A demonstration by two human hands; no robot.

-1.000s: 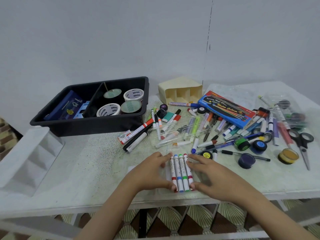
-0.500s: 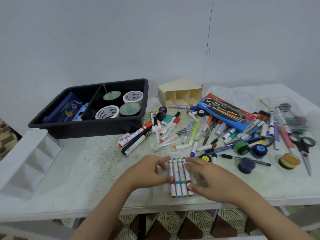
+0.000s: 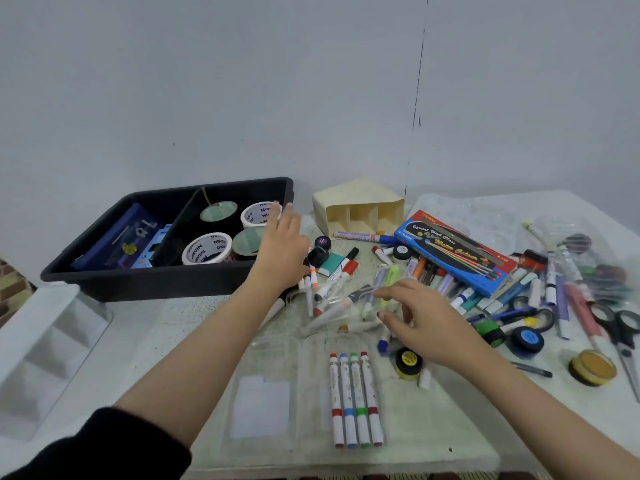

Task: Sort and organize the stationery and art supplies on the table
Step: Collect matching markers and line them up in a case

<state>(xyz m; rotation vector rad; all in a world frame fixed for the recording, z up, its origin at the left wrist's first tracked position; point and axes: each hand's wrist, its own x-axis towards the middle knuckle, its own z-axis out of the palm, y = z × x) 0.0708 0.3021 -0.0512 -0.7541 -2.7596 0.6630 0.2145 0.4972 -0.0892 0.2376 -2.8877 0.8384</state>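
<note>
Because I only see this through the head camera, I weigh the risks from the table (image 3: 145, 334) downward. Its near edge has no lip that I can see, so anything round set rolling could drop to the floor. The black tray (image 3: 166, 282) sits at the back left, with tape rolls (image 3: 206, 247) in its right compartment; a shove on its rim could slide it.

Right of the tray sprawls the loose heap of pens and markers (image 3: 433, 278) to be sorted, and a careless sweep there would scatter it.

Nearer me than the tray lies the clear case (image 3: 270, 368), with four markers (image 3: 356, 400) lined up on it; a passing forearm could break that row.

My left hand (image 3: 280, 251) hangs over the tray's right front corner, fingers fairly straight and empty, though blurred. My right hand (image 3: 419, 320), right of the tray over the heap, has loosely curled fingers holding nothing I can see. Its wrist could knock the yellow pot (image 3: 408, 362) below.
</note>
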